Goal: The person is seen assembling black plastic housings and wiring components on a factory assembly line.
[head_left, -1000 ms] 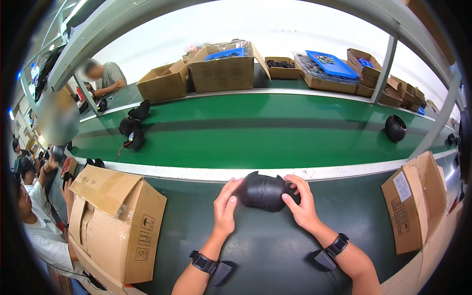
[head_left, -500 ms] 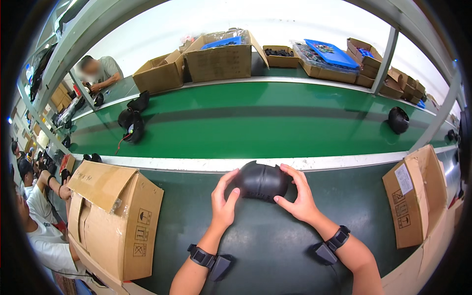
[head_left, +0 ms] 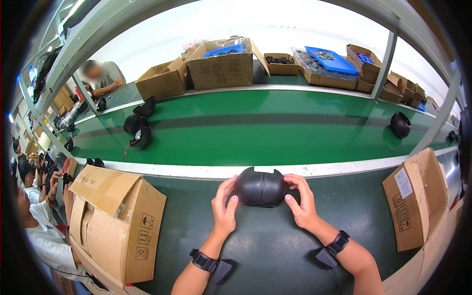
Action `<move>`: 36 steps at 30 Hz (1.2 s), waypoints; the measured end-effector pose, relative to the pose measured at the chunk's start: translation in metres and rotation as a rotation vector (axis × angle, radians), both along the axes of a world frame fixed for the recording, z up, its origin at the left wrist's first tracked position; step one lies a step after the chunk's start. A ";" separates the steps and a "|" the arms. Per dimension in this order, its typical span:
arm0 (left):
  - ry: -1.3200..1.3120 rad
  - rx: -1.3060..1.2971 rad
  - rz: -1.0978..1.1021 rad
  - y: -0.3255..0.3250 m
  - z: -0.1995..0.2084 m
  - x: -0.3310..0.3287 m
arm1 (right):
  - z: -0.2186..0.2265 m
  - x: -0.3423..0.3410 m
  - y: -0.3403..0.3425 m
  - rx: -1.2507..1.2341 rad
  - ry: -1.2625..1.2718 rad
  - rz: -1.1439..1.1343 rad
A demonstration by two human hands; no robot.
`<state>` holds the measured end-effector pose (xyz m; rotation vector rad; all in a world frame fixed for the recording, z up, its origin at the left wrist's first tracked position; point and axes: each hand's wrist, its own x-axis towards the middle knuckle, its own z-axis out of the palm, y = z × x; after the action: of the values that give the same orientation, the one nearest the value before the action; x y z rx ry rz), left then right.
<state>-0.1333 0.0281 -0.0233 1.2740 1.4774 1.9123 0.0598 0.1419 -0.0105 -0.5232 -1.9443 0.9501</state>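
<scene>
A rounded black plastic shell (head_left: pixel 261 187) sits between both my hands, just in front of the white edge of the green conveyor belt (head_left: pixel 275 130). My left hand (head_left: pixel 224 209) grips its left side, thumb on the front. On its right side my right hand (head_left: pixel 301 204) holds it with fingers curled over the top. Each wrist wears a black band with a small device.
An open cardboard box (head_left: pixel 114 221) stands at my left and another cardboard box (head_left: pixel 412 201) at my right. Black shells (head_left: pixel 138 129) and one more black shell (head_left: pixel 400 124) lie on the belt. Boxes of parts (head_left: pixel 222 66) line the far shelf. People work at the left.
The black shell has moved with both hands slightly away from me toward the belt's edge, and it has been turned between the fingers.
</scene>
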 end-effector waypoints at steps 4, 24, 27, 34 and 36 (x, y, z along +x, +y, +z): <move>0.084 0.184 0.049 0.001 0.006 0.001 | -0.001 0.002 0.004 0.013 0.154 0.066; 0.343 0.221 0.257 -0.004 0.011 0.002 | 0.002 0.005 0.001 0.090 0.131 0.072; 0.467 0.280 0.315 -0.007 0.011 0.001 | 0.005 0.004 0.001 0.173 0.138 0.002; 0.423 0.269 0.334 -0.005 0.009 -0.004 | 0.000 0.002 0.003 0.046 0.206 -0.030; 0.324 0.276 0.329 -0.002 0.008 -0.003 | 0.000 0.002 0.003 0.032 0.213 -0.025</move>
<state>-0.1361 0.0259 -0.0151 1.6094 1.7139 2.2677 0.0615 0.1453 -0.0103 -0.4093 -1.7549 0.9187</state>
